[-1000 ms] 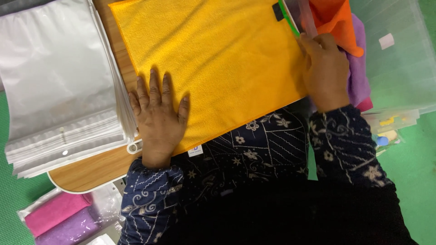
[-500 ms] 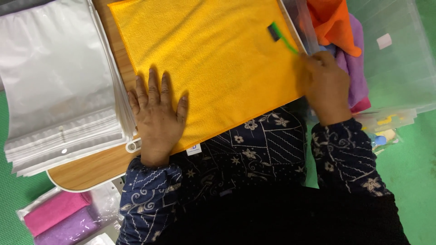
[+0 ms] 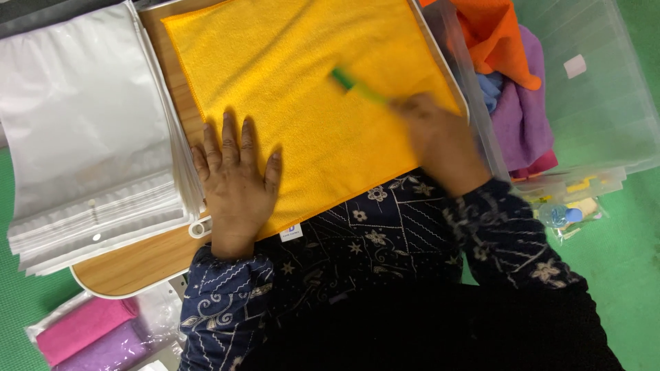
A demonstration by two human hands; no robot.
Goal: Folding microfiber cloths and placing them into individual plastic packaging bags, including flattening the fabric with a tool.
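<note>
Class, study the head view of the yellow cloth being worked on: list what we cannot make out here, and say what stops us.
- Right hand: motion-blurred, so its grip is unclear.
- Green tool: blurred; its handle is hidden in the hand, and its kind is uncertain.
- Yellow cloth: its far edge is cut off by the frame top.
- Small tag at the cloth's near edge: too small to read.
- Clear bin: cut off at the right.

**Bags and Labels Around the Table**

A stack of white plastic bags [image 3: 89,137] lay on the table's left side. Below it, on the green floor, clear bags held pink and purple cloths [image 3: 86,330]. A small white label [image 3: 291,232] hung from the yellow cloth's near edge. A white sticker [image 3: 575,66] sat on the clear bin.
</note>
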